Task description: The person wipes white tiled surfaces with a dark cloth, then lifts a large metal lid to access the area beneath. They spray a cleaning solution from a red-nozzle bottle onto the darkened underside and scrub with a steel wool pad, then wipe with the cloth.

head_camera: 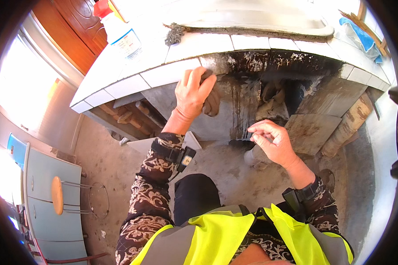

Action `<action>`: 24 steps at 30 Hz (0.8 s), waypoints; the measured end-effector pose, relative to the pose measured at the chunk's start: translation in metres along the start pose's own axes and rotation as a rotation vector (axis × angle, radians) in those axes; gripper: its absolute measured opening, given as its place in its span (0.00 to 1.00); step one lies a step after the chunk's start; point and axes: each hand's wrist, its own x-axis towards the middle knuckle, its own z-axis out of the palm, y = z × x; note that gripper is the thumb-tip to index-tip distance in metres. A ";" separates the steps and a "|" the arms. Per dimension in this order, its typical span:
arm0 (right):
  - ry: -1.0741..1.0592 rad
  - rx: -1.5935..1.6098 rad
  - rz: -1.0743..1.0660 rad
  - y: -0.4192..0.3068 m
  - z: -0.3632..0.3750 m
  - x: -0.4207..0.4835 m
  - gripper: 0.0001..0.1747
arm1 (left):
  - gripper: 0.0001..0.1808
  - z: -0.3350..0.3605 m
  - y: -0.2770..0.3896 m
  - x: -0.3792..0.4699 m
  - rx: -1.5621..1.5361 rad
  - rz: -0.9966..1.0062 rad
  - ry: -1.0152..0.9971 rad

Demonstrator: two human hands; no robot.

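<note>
My left hand grips a dirty brown rag against the front edge of a white-tiled counter. Part of the rag hangs below my fingers, and the rest is hidden in my grip. Just right of it, the edge tiles are coated in black soot, with pale patches showing through. Dark streaks run down the grey front panel underneath. My right hand hovers in front of the sooty opening, its fingers loosely bent and nothing visible in them.
On the counter stand a spray bottle with a red top and a steel wool scourer. A blue cloth lies at the far right. Logs lean beside loose boards. A round stool stands left by a pale blue cabinet.
</note>
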 end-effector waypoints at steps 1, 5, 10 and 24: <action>0.013 -0.026 0.003 0.003 -0.001 0.000 0.08 | 0.15 0.002 0.000 0.007 -0.006 0.015 -0.006; 0.026 -0.015 0.008 0.008 -0.001 0.002 0.09 | 0.15 0.022 -0.005 0.043 -0.027 -0.036 0.119; 0.070 -0.153 -0.148 -0.033 -0.003 0.019 0.06 | 0.13 0.013 0.005 0.002 -0.088 0.142 -0.076; -0.286 -1.135 -0.464 -0.139 0.064 0.260 0.24 | 0.16 0.014 0.103 -0.065 -1.014 -0.780 -0.041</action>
